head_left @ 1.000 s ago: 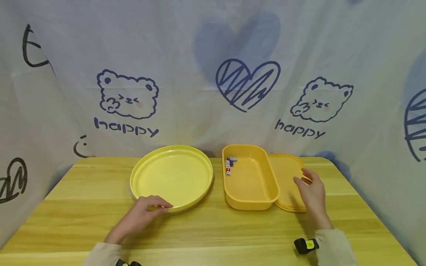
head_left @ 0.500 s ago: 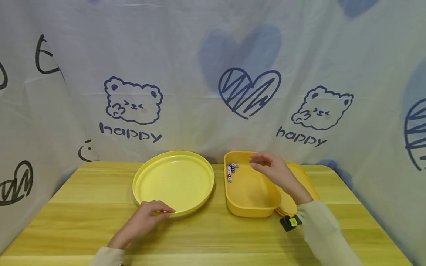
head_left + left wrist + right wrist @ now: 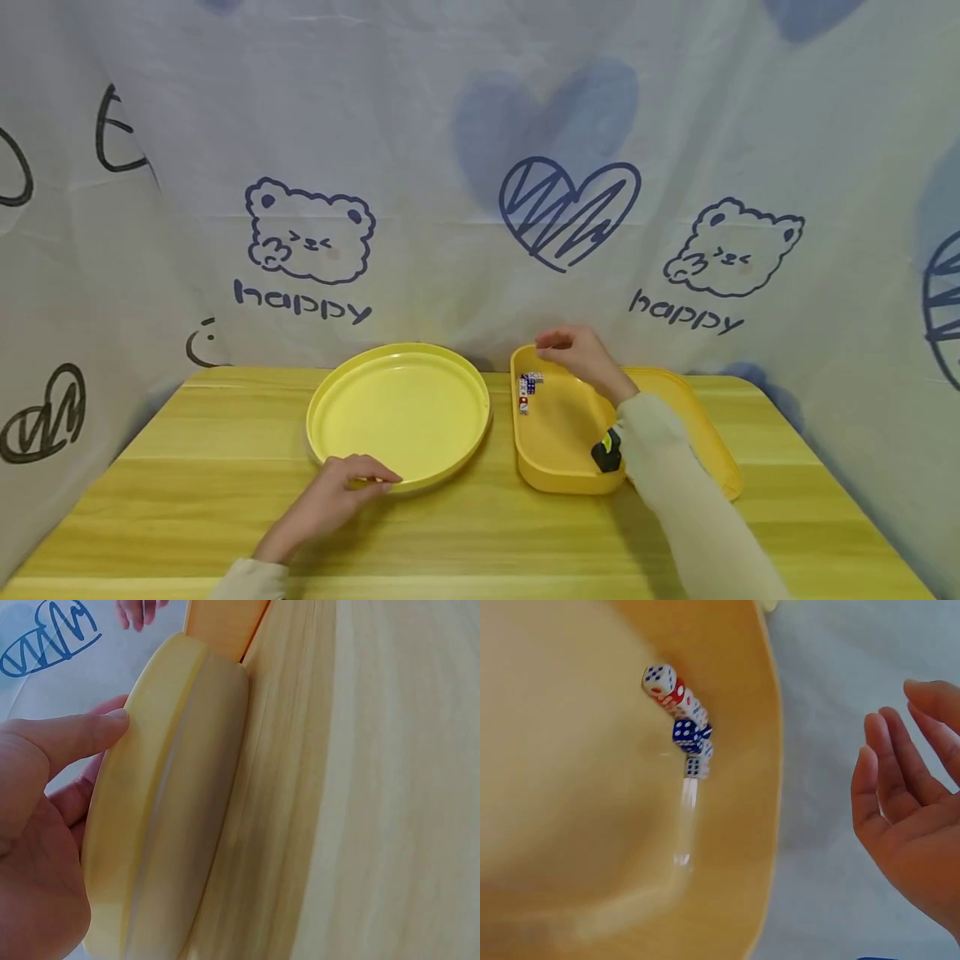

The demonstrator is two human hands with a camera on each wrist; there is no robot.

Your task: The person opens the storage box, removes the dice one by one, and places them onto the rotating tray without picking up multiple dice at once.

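Note:
My left hand (image 3: 337, 500) pinches the near rim of a round yellow tray (image 3: 397, 417), thumb outside and fingers behind it in the left wrist view. The tray lies on the table. Over the far end of a deep orange-yellow box (image 3: 566, 482), my right hand (image 3: 583, 358) hovers with loosely bent fingers and holds nothing. In the right wrist view its fingers (image 3: 866, 772) are apart, with thumb and fingertips not meeting. Several small dice (image 3: 684, 724), white, blue and red, lie clustered inside the box along its left wall.
An orange-yellow lid (image 3: 693, 417) lies flat right of the box, partly hidden by the right sleeve (image 3: 667, 475). The wooden table (image 3: 465, 542) ends at a white printed cloth (image 3: 442, 250) hanging behind.
My right hand has moved left from over the lid, across the box, to its far end above the dice. The left hand stays at the tray's rim. The head view has shifted slightly.

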